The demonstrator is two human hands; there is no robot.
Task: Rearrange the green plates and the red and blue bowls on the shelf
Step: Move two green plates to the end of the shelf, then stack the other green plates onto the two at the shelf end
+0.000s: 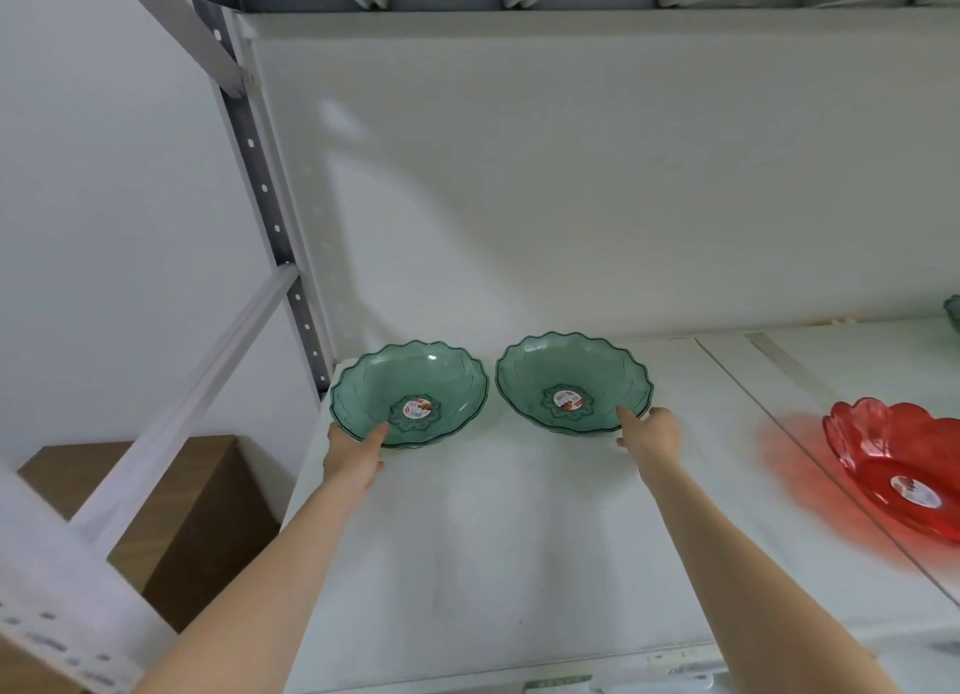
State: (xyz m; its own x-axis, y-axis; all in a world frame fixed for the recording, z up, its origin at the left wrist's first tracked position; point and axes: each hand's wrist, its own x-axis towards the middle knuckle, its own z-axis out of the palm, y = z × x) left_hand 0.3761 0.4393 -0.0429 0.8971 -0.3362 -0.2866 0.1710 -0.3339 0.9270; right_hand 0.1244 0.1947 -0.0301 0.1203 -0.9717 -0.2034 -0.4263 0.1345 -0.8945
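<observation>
Two translucent green plates with scalloped rims stand side by side at the back left of the white shelf [467, 537]. My left hand [353, 457] grips the near rim of the left green plate [415, 381], thumb inside. My right hand [652, 433] grips the near right rim of the right green plate [566, 366], thumb over the edge. Each plate has a round sticker at its centre. A red bowl [893, 464] sits at the right edge of the view, partly cut off. No blue bowl is in view.
The shelf's white back panel [571, 199] rises right behind the plates. A grey metal upright [270, 215] and a diagonal brace stand at the left. A brown cardboard box [197, 516] lies below left. Another green rim [953, 311] peeks in at far right.
</observation>
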